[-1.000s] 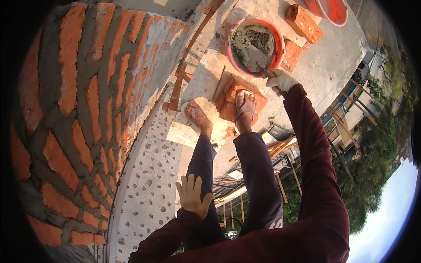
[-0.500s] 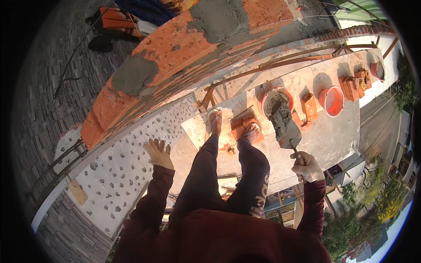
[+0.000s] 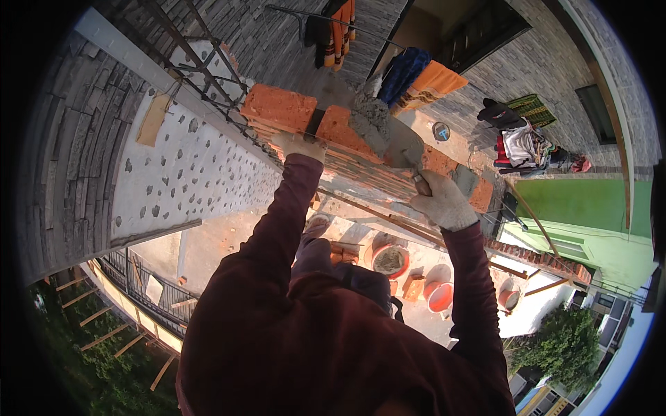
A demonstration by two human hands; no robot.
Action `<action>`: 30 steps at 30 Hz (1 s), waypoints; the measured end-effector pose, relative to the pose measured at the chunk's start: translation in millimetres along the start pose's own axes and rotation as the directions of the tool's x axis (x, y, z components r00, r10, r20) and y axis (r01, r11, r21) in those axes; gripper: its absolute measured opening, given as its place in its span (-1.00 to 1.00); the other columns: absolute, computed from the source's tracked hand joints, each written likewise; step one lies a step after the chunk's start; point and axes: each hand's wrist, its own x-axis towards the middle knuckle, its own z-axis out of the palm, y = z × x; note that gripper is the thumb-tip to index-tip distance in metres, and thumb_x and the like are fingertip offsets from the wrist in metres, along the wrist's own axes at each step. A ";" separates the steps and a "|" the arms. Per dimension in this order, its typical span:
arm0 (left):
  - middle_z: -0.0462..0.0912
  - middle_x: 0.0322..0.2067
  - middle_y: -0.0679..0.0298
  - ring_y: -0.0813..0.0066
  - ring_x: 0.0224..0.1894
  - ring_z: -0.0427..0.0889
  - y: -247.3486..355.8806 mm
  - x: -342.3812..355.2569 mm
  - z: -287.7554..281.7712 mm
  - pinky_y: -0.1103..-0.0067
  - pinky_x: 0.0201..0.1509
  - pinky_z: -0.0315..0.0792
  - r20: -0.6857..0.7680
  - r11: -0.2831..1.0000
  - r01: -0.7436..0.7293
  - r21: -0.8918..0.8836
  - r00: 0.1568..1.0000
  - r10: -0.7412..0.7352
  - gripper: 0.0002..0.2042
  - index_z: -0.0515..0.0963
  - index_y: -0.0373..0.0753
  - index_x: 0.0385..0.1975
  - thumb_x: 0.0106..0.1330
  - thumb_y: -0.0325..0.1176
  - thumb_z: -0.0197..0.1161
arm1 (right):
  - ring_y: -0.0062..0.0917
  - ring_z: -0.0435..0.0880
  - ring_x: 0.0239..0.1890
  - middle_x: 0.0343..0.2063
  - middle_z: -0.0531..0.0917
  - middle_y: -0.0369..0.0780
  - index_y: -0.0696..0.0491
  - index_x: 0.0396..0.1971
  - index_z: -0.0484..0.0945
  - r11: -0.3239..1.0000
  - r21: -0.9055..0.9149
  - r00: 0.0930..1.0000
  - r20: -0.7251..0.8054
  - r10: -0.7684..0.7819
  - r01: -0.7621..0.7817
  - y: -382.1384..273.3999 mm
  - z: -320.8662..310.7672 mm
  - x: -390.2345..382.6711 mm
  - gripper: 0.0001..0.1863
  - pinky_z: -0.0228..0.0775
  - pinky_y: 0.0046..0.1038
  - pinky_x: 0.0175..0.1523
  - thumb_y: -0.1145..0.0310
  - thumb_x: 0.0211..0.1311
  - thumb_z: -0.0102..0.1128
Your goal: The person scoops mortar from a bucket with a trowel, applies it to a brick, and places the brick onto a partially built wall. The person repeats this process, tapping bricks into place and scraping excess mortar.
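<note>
My right hand [image 3: 444,201], in a pale glove, is closed round the handle of a trowel [image 3: 405,145]. Its blade lies over the top of a brick wall [image 3: 340,128], with a heap of wet grey mortar [image 3: 372,116] at its far end. My left hand [image 3: 300,147], also pale-gloved, rests against the near face of the wall, just below an orange brick [image 3: 281,107] at the left end. Its fingers seem spread, though partly hard to make out. A dark gap [image 3: 316,122] stands between that brick and its neighbour.
Below the wall are a mortar bucket [image 3: 390,261], an orange bucket [image 3: 439,297] and loose bricks [image 3: 414,286]. Metal rods [image 3: 208,73] stick out near the wall's left end. Beyond it hang cloths [image 3: 431,87]; a clothes pile [image 3: 522,147] lies farther right.
The mortar-loaded trowel has gone from above the floor near the bucket up to the wall top. My left hand has moved from open air to the wall. The view has swung up toward the wall.
</note>
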 end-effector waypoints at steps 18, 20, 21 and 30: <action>0.48 0.30 0.00 -0.03 0.34 0.39 20.8 -24.0 -12.6 0.02 0.46 0.13 0.311 0.961 0.217 -0.174 0.937 -0.156 -0.21 0.39 -0.21 0.37 0.41 0.36 -0.02 | -0.64 0.41 -0.67 -0.55 0.51 -0.36 0.15 -0.04 0.57 0.155 0.878 0.886 0.462 -0.025 -0.453 -37.7 119.7 76.6 -0.41 0.30 -0.51 -0.63 -0.14 0.62 -0.13; 0.50 0.29 0.00 -0.02 0.34 0.40 22.7 -24.9 -15.2 0.03 0.48 0.10 0.459 0.956 0.242 -0.164 0.877 -0.144 -0.23 0.40 -0.21 0.36 0.42 0.34 0.01 | -0.62 0.42 -0.68 -0.56 0.51 -0.35 0.12 -0.01 0.56 0.081 0.886 0.885 0.462 -0.060 -0.457 -49.5 134.1 97.7 -0.43 0.29 -0.47 -0.62 -0.14 0.62 -0.14; 0.49 0.30 0.00 -0.03 0.35 0.38 24.0 -22.4 -19.0 0.03 0.48 0.10 0.469 0.957 0.237 -0.168 0.873 -0.134 -0.22 0.40 -0.21 0.37 0.41 0.35 0.01 | -0.61 0.43 -0.68 -0.57 0.51 -0.34 0.10 -0.03 0.56 0.190 0.871 0.886 0.464 -0.016 -0.453 -57.5 136.5 105.9 -0.45 0.30 -0.45 -0.62 -0.13 0.62 -0.14; 0.32 0.42 -0.05 -0.05 0.46 0.23 23.1 -21.4 -15.8 0.04 0.49 0.11 0.342 0.958 0.216 -0.190 0.929 -0.142 -0.06 0.28 -0.27 0.43 0.34 0.48 -0.05 | -0.49 0.51 -0.68 -0.62 0.55 -0.26 0.06 -0.28 0.47 0.751 0.556 0.927 0.308 0.213 -0.357 -77.6 109.0 91.8 -0.57 0.40 -0.33 -0.57 -0.03 0.57 -0.06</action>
